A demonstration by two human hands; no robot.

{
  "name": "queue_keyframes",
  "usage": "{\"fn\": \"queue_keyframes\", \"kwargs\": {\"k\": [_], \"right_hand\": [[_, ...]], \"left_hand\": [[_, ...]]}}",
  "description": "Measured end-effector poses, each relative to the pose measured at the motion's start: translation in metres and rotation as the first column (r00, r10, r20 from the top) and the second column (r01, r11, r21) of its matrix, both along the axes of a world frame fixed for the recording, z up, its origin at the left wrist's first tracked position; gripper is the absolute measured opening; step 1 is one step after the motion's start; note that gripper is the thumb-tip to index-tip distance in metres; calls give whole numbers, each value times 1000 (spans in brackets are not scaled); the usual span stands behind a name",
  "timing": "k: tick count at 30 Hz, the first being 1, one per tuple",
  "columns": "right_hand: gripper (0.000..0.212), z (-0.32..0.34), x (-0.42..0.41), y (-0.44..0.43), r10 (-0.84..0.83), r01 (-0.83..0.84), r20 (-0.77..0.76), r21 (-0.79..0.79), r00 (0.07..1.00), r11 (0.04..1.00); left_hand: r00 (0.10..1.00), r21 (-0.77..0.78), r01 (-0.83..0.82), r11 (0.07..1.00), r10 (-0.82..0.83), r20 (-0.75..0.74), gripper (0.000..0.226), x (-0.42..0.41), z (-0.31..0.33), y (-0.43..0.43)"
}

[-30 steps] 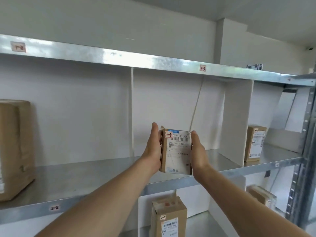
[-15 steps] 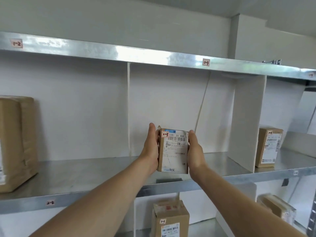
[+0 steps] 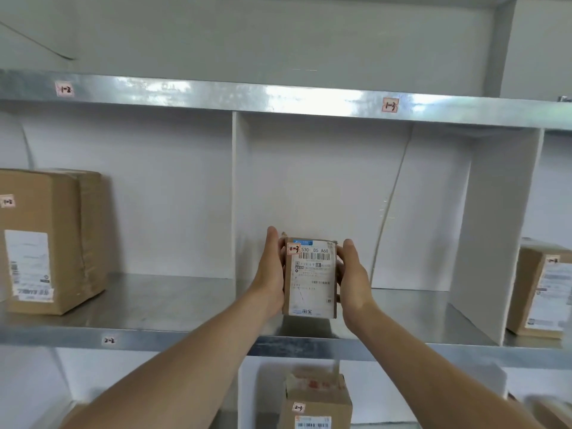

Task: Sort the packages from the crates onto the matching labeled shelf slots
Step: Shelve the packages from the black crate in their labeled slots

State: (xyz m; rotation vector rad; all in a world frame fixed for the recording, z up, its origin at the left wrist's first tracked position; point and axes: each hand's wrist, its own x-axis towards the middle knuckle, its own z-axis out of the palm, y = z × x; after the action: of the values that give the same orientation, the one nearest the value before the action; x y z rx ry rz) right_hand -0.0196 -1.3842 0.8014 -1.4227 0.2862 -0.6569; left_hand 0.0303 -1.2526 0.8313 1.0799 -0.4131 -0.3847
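At 9 o'clock I see a large cardboard box [image 3: 46,239] tagged 1-2 on the metal shelf [image 3: 173,305]. Just below centre, the left hand [image 3: 269,274] and right hand [image 3: 353,277] grasp the small package [image 3: 311,277], marked 1-3, from both sides. It stands upright, low in the middle slot; I cannot tell whether it touches the shelf. The 1-3 slot label [image 3: 390,105] sits at 1 o'clock above it, and a brown box [image 3: 541,292] stands at 3 o'clock.

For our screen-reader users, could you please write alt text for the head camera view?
A left hand and right hand hold a small brown cardboard package with a white label in a grey metal shelf slot tagged 1-3. Larger brown boxes stand in neighbouring slots.
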Motion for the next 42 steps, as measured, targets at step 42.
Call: {"fn": "queue_keyframes", "kwargs": {"k": [42], "right_hand": [[90,-61,59,-19,122,-132,104,93,987,987]], "left_hand": [[985,82,-126,989,134,-109,87,49,-63,-40]]}}
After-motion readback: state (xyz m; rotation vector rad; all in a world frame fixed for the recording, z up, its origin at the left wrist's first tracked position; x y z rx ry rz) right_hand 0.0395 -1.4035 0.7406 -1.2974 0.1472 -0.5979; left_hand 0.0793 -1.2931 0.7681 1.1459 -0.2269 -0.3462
